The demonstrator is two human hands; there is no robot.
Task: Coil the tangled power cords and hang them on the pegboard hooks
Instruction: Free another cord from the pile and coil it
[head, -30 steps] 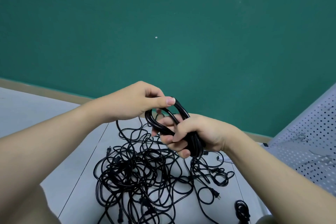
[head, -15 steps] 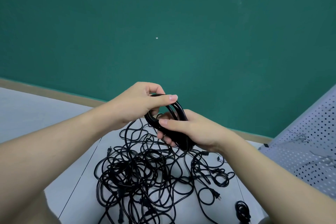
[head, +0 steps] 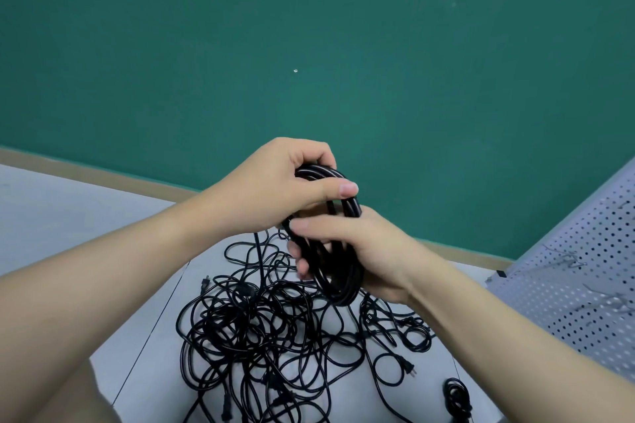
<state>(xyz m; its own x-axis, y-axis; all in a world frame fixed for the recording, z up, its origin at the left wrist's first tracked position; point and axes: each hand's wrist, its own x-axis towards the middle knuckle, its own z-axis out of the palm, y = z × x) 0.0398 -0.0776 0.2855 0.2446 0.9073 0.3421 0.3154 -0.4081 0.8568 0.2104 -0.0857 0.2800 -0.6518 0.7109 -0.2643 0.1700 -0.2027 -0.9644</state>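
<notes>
Tangle: a heap of black power cords (head: 261,330) lies on the floor (head: 68,216) at 6 o'clock of the hands, loops crossing one another, several plugs showing at its edges.
Finished coil: a small bundled cord (head: 457,395) lies apart from the heap at 5 o'clock, on the floor, not yet hung.
Coil in hand: an oval coil (head: 330,251) of several turns is held up above the heap, between both hands.
Right hand: the right hand (head: 374,251) holds the lower part of the coil, fingers curled round the strands, index finger laid across the front toward 9 o'clock.
Left hand: the left hand (head: 285,189) grips the top of the coil at 12 o'clock, fingers wrapped over the turns, thumb pressed along the front.
Trailing length: one strand appears to run from the coil down into the heap (its far end cannot be traced).
Pegboard: a perforated pegboard (head: 584,285) stands at 3 o'clock, with wire hooks (head: 563,259) that carry nothing.
Backdrop: a green wall (head: 309,45) fills 12 o'clock.
Step in hand: judged to be coiling, late in one cord; hanging has not begun.
Next move: likely calls for drawing the remaining strand free of the heap, laying it as a further turn, then carrying the coil toward 3 o'clock to a hook.
</notes>
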